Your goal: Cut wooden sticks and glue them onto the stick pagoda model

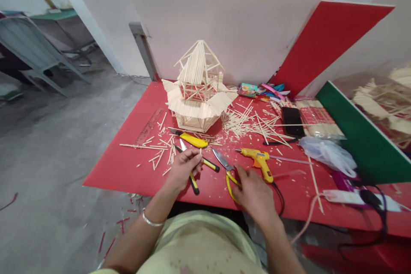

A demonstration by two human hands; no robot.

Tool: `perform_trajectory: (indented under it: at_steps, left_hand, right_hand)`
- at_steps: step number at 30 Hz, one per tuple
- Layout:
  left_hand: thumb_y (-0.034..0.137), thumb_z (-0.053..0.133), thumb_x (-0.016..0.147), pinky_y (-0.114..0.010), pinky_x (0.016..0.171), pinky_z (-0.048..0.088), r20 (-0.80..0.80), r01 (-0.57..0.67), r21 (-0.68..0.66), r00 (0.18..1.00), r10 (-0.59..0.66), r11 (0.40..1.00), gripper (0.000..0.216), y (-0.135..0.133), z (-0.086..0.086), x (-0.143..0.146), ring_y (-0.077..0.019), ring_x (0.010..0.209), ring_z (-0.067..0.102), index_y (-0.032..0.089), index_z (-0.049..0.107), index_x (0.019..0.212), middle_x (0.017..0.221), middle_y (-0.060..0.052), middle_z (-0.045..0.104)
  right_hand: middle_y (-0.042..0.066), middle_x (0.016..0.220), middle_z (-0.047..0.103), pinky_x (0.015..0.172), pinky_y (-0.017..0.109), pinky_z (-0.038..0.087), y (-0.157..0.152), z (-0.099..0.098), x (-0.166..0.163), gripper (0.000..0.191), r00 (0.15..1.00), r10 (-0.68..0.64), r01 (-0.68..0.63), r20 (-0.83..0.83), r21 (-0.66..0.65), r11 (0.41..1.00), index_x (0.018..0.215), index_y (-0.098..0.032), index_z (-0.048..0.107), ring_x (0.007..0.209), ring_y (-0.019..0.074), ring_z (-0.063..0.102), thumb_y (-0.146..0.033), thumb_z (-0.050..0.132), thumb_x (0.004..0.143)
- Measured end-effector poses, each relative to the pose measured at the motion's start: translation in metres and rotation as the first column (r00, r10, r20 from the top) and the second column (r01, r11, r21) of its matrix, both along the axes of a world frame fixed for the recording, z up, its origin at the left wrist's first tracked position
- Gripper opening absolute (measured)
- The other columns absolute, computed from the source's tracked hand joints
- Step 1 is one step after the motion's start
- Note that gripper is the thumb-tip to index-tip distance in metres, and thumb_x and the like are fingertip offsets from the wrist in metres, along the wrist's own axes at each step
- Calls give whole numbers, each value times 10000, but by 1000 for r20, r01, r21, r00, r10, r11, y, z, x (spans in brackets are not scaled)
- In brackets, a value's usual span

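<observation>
My left hand (pixel 188 167) is closed in a pinch, with the tip of a short wooden stick (pixel 201 151) showing above the fingers. Under and beside it lie yellow-and-black cutting tools (pixel 210 164). My right hand (pixel 253 192) curls over the yellow handles of a pair of scissors (pixel 224 160), whose blades point away to the left and rest apart from my left hand. Behind both hands stands a pagoda-like model (pixel 195 107) of thin wooden sticks, its pointed roof partly covered. A yellow utility knife (pixel 192 140) lies in front of it.
A yellow glue gun (pixel 258 160) with a cord lies right of the scissors. Loose sticks (pixel 244 122) are heaped beside the model. Farther right are a black phone (pixel 293 122), a plastic bag (pixel 330 154) and a green board (pixel 362 137). White panels (pixel 218 21) stand behind the red table (pixel 109 173).
</observation>
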State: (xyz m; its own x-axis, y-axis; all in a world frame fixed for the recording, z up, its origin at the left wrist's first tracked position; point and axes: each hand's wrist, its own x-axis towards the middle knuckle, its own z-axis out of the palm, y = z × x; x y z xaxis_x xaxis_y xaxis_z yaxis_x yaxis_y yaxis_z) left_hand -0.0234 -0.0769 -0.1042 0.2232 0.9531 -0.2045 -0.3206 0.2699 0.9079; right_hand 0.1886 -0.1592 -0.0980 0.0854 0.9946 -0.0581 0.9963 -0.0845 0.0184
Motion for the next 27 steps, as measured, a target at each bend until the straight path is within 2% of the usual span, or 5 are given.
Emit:
perform_trajectory:
  at_steps: [6,11,15,22,27]
  left_hand:
    - [386,705,751,-169,403,373,-74,-5,7,997,6,1000,272,6,0,0,-57,433,466,153,649,880,574,18,571]
    - [401,718,731,-192,407,411,-133,-16,29,991,20,999,300,6,1,-2,-72,415,458,148,650,877,520,32,537]
    - [405,717,734,-173,392,362,-127,-70,35,989,74,997,306,6,-5,-10,-70,433,470,147,650,883,560,12,573]
    - [392,662,790,-205,456,410,-118,90,58,990,-83,994,273,0,-14,-12,-79,456,487,142,657,900,588,9,567]
    - [416,667,778,-207,465,414,-140,127,47,983,-119,991,285,-5,-12,-9,-81,457,491,145,663,868,582,10,565]
  right_hand:
    - [73,992,644,699,312,392,30,28,-4,267,994,61,-54,-88,87,995,1056,-259,656,918,226,583,-366,491,875]
    - [94,961,648,703,296,381,87,40,-19,254,993,83,-74,-88,97,993,931,-212,690,897,211,583,-290,449,908]
    - [79,945,662,703,292,387,98,40,-33,241,982,96,-76,-164,127,989,900,-214,696,887,214,589,-318,479,907]
    - [32,981,691,816,265,448,76,33,-67,277,588,306,-156,-749,266,951,998,-235,692,915,151,608,-368,460,924]
    - [26,822,683,747,260,462,73,14,-70,337,554,247,-73,-795,250,966,862,-196,697,782,150,603,-381,425,932]
